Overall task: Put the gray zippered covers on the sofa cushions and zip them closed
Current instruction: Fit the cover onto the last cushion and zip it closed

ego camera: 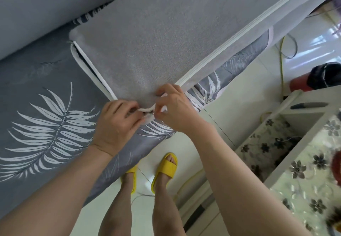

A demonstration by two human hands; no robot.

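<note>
Speckled gray cover lies atop the leaf-print cushion, its white zipper gaping.

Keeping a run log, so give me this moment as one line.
phase: zipping | left hand: pinches zipper at near corner | right hand: pinches zipper beside it | gray cover: one side seam open

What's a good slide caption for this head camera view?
Left hand and right hand pinch the white zipper edge at the near corner of the gray cushion cover, on a leaf-print sofa.
</note>
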